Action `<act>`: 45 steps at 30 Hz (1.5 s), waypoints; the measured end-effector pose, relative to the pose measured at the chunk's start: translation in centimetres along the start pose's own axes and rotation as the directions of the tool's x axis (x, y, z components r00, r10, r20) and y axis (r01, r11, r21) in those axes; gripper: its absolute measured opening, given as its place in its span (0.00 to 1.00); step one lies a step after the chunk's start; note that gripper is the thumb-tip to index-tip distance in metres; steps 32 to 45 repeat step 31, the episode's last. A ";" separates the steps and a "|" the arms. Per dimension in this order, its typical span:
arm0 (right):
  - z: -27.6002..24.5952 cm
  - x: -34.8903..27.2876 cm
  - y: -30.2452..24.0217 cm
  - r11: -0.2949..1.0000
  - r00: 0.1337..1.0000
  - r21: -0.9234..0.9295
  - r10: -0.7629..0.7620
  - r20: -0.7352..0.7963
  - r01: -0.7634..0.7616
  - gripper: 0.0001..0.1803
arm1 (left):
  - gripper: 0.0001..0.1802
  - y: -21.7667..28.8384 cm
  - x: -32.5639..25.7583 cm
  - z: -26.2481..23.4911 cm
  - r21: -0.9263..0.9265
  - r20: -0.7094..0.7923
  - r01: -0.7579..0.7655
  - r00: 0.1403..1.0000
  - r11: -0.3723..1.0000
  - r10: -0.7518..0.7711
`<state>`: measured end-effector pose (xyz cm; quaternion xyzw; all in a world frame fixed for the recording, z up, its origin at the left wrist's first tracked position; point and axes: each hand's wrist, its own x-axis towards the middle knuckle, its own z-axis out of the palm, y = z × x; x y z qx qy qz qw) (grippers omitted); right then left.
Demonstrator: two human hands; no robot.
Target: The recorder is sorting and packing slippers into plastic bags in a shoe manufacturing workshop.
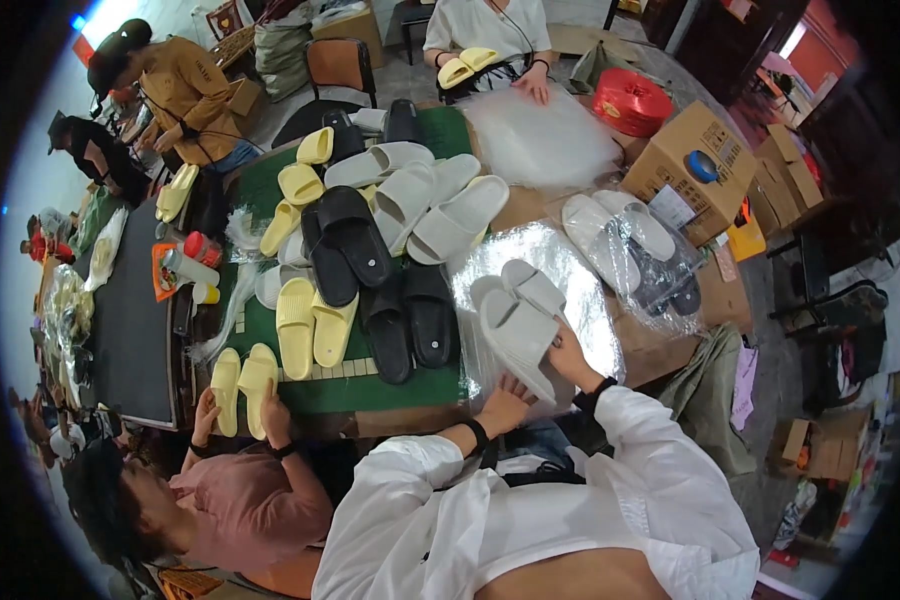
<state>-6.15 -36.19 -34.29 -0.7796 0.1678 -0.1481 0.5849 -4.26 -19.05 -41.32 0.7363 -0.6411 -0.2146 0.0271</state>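
Observation:
My right hand (574, 362) is closed on a pair of light grey slide slippers (518, 330), gripping them by the right side near the heel end. The slippers lie tilted over a stack of shiny clear plastic bags (595, 310) at the table's near edge. Beside the heels, my left hand (507, 405) rests with its fingers stretched out over the near edge of the plastic. Just left of the bags sit black slides (430, 315) and yellow slides (333, 328) on a green mat (370, 392).
Grey, black and yellow slides (457, 220) are heaped mid-table. Bagged slippers (602, 240) lie right, before a cardboard box (692, 165) and red twine roll (632, 102). At left, a co-worker (250, 490) holds yellow slides; across, another (488, 30) touches plastic sheets (535, 140).

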 end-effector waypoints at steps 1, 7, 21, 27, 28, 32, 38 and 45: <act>-0.7 -1.1 -0.9 1.000 1.000 0.003 -0.001 0.002 0.001 0.16 | 0.24 -0.4 0.2 0.7 0.002 0.001 0.003 1.000 1.000 -0.003; -7.1 -7.7 -1.3 0.945 0.935 0.132 0.261 0.241 -0.298 0.14 | 0.31 -2.5 -0.2 0.1 0.263 0.120 0.051 0.989 0.964 -0.085; -9.7 -10.9 1.2 0.975 0.940 0.116 0.144 0.310 -0.188 0.13 | 0.36 2.0 0.3 1.3 0.281 -0.022 0.410 0.907 0.868 -0.421; -10.1 -9.7 1.1 0.957 0.871 0.160 0.139 0.471 -0.240 0.14 | 0.37 2.7 1.5 1.7 0.213 -0.089 0.508 0.861 0.835 -0.501; -10.2 -9.5 1.2 0.974 0.849 0.118 0.107 0.517 -0.195 0.13 | 0.36 2.5 1.4 2.4 0.197 -0.102 0.519 0.855 0.832 -0.509; -10.8 -9.4 1.7 0.990 0.776 0.019 0.097 0.624 -0.139 0.13 | 0.34 2.9 1.0 2.7 0.244 0.023 0.519 0.841 0.819 -0.540; -10.8 -9.4 1.7 0.990 0.776 0.019 0.097 0.624 -0.139 0.13 | 0.34 2.9 1.0 2.7 0.244 0.023 0.519 0.841 0.819 -0.540; -10.8 -9.4 1.7 0.990 0.776 0.019 0.097 0.624 -0.139 0.13 | 0.34 2.9 1.0 2.7 0.244 0.023 0.519 0.841 0.819 -0.540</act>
